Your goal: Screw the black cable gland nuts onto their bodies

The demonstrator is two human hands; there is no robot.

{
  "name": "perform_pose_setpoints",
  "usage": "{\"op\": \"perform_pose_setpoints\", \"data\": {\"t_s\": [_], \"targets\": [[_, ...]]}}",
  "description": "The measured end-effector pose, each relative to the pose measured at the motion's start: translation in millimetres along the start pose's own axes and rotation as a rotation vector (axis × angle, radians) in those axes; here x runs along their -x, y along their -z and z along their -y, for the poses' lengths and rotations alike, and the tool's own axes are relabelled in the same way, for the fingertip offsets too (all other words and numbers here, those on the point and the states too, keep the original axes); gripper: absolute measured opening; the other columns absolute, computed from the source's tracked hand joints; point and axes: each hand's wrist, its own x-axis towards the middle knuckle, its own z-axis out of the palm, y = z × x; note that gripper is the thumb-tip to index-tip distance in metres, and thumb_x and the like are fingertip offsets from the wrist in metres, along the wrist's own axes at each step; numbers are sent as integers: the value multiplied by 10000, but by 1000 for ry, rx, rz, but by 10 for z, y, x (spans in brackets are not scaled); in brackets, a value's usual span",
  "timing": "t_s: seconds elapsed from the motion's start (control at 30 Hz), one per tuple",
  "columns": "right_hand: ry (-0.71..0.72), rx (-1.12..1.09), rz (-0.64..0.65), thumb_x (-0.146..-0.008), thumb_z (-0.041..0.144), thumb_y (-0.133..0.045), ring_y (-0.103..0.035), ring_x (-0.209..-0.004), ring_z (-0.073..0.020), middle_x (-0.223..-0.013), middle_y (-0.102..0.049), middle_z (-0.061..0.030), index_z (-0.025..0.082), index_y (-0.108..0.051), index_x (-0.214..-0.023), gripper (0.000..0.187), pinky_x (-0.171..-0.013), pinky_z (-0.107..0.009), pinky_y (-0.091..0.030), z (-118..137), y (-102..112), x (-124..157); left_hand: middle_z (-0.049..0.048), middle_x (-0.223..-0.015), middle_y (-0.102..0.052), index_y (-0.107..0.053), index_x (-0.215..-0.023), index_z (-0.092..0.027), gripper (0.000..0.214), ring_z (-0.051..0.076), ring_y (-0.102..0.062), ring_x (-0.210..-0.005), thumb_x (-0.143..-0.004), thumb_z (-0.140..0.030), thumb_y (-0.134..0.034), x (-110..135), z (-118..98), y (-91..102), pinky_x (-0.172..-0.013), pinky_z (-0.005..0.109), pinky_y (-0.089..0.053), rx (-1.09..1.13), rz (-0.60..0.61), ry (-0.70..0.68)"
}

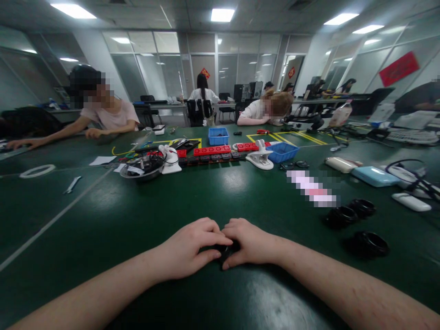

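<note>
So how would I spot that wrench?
On the green table, look to the left side, past the pale diagonal line. Just right of the flat white ring lies the wrench: slim, silvery and straight, where the ring is round.

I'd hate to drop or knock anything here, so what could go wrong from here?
The small black part sits between the fingers of the left hand and right hand, so it might slip if either grip loosens. Those hands also cover much of it, so a flaw could go unnoticed. The nearest black ring lies just beyond the right forearm; an outward swing could knock it.
</note>
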Motion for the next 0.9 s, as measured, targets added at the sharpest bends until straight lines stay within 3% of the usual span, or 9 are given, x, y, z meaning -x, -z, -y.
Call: {"op": "perform_pose_setpoints", "data": {"t_s": [0.3,0.6,0.73,0.9], "targets": [[-8,15,1,-651,485,-673,-481,-679,-131,-724,-561,4,164,-594,-806,365,-648,-250,-330,-12,1,7,4,-874,-531,-578,-1009,-236,242,169,-498,-841,-771,-228,-622,-20,1,-77,-723,284,-407,-59,-61,94],[-7,38,-3,-650,461,-677,-476,-661,-126,-695,-552,4,152,-580,-773,346,-633,-244,-325,-19,-15,-1,17,-789,-519,-561,-812,-156,264,195,-497,-753,-667,-324,-705,-61,-2,-294,-652,320,-416,-150,-203,229],[-6,50,6,-648,455,-679,-478,-655,-124,-684,-548,8,149,-579,-753,339,-623,-238,-327,-12,-9,-8,28,-849,-539,-552,-859,-172,257,203,-503,-806,-689,-313,-682,-50,16,-323,-709,351,-430,-129,-233,194],[-31,9,8,-638,451,-692,-478,-669,-134,-710,-571,-4,150,-598,-782,347,-598,-234,-333,1,10,5,67,-1092,-504,-500,-1101,-207,490,236,-455,-1011,-683,-385,-685,-9,17,-189,-858,390,-403,-77,-244,81]]}}
